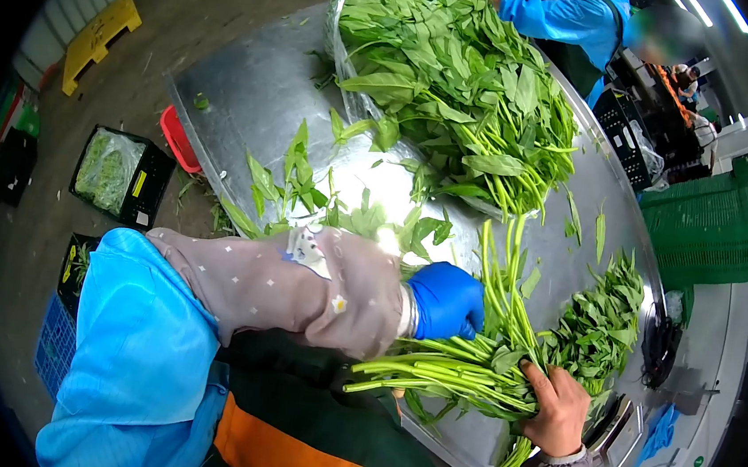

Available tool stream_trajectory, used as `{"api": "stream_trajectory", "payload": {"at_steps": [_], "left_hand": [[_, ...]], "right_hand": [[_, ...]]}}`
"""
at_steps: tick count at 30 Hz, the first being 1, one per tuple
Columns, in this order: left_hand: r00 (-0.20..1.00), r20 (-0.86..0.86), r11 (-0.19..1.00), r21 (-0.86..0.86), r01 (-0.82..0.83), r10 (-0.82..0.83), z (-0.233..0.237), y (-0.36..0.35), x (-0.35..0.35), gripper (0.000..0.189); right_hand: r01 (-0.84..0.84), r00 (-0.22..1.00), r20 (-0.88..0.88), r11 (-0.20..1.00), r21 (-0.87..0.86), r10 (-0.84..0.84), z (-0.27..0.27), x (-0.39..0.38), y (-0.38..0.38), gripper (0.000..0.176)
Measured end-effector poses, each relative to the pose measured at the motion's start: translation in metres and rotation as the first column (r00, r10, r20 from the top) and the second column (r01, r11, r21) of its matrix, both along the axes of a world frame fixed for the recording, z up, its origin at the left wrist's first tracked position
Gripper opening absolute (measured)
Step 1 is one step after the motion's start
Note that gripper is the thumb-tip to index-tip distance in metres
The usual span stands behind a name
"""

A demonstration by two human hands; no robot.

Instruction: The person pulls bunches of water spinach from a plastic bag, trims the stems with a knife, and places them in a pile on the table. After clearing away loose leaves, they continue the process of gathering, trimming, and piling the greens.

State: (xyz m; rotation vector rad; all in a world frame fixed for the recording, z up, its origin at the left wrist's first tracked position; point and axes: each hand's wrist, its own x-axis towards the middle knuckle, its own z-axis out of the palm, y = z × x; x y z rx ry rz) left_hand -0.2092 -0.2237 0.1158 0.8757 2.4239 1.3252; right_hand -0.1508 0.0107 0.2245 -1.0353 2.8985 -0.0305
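Observation:
My left hand (446, 302), in a blue glove, is closed just above the cut ends of a leafy green bunch (459, 374); what its curled fingers hold is hidden. My bare right hand (557, 413) grips this bunch at its right part, thumb on top. The bunch's pale stems point left. More long stems (508, 276) stretch up from it towards a large heap of leafy greens (450, 71), partly in clear plastic, on the metal table (264, 68). A smaller leafy pile (602, 320) lies right of the stems.
Loose leaves (294, 178) are scattered over the table. Across it stands a person in blue sleeves (549, 16). On the floor at left are a black crate (151, 192) with bagged greens, a red container (179, 138) and a yellow stand (98, 36). Green mesh (704, 227) hangs at right.

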Motion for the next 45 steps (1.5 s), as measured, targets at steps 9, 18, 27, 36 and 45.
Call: {"api": "stream_trajectory", "payload": {"at_steps": [9,18,27,36,45], "left_hand": [[0.947,0.298,0.993,0.050,0.111,-0.121,0.003,-0.003,-0.010,0.020],[0.997,-0.021,0.992,-0.097,-0.079,0.077,0.010,0.001,0.009,0.019],[0.762,0.543,0.780,0.621,-0.081,-0.353,-0.003,-0.018,-0.034,0.013],[0.796,0.570,0.927,0.146,-0.345,0.206,-0.012,-0.105,-0.073,0.015],[0.629,-0.505,0.748,0.050,-0.662,0.590,0.022,-0.106,-0.058,0.026]], "right_hand": [[-0.029,1.000,-0.001,0.999,-0.045,0.029,-0.004,-0.005,-0.004,0.063],[-0.029,0.999,-0.022,0.997,-0.067,0.027,-0.015,-0.006,-0.005,0.064],[-0.025,1.000,-0.003,0.996,-0.089,0.024,-0.021,-0.007,-0.004,0.065],[0.047,0.998,0.045,0.968,-0.247,-0.037,-0.024,-0.005,0.005,0.066],[0.328,0.915,0.351,0.876,-0.353,-0.201,-0.040,-0.012,0.009,0.064]]}}
